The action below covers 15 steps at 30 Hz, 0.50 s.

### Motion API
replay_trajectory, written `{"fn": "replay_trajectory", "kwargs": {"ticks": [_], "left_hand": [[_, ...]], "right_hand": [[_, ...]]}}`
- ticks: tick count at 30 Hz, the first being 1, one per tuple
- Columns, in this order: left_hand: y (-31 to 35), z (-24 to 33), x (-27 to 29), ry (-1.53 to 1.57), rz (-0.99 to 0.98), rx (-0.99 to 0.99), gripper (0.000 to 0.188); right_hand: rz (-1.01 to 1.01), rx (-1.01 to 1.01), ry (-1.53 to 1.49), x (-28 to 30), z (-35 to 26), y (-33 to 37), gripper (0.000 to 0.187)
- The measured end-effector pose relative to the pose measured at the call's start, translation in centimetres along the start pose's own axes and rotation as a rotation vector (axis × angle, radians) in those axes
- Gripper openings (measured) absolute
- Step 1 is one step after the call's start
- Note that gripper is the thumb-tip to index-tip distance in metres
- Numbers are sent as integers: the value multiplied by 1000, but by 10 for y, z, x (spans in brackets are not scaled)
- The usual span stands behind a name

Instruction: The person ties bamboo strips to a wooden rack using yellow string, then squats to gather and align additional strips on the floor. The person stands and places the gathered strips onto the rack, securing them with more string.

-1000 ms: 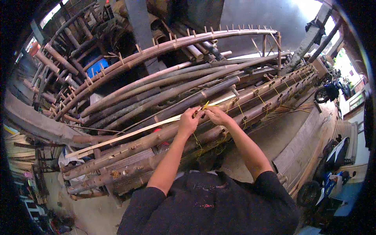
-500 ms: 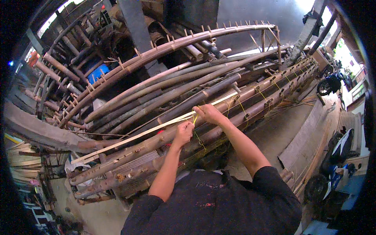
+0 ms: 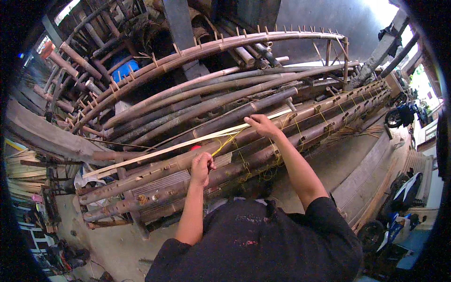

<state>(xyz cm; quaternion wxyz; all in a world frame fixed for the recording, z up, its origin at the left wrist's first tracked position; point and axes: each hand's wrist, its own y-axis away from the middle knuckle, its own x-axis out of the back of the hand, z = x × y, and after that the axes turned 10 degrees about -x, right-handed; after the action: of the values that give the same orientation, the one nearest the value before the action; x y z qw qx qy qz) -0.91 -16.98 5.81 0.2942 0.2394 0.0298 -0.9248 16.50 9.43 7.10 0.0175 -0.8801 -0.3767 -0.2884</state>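
A yellow cord (image 3: pixel 227 142) is pulled out at a slant between my two hands, over a long bamboo pole (image 3: pixel 162 170) with small holes cut along it. My left hand (image 3: pixel 202 168) is closed on the lower end of the cord, near the front side of that pole. Higher and to the right, my right hand (image 3: pixel 262 126) pinches the cord's other end beside pale bamboo strips (image 3: pixel 155 156) lying along the pole. A second bamboo pole (image 3: pixel 221 177) runs parallel, nearer to me. Yellow ties (image 3: pixel 322 119) span the two poles farther right.
Behind the work lie several long bamboo poles (image 3: pixel 206 116), and a curved bamboo rail (image 3: pixel 206 50) with upright pegs. A blue container (image 3: pixel 125 69) stands at the back left. A motorcycle (image 3: pixel 392 225) is at the right.
My hands have moved apart, the left one down and left, the right one up and right. The yellow cord between them is now drawn out longer. The view has shifted slightly.
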Motion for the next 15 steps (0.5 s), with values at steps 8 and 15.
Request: {"fn": "replay_trajectory", "kwargs": {"ticks": [8, 15], "left_hand": [[50, 73, 8, 46, -133, 55, 12], [84, 158, 48, 367, 7, -13, 13]], "right_hand": [[553, -196, 436, 10, 38, -37, 45], [444, -254, 358, 19, 53, -53, 50]]}}
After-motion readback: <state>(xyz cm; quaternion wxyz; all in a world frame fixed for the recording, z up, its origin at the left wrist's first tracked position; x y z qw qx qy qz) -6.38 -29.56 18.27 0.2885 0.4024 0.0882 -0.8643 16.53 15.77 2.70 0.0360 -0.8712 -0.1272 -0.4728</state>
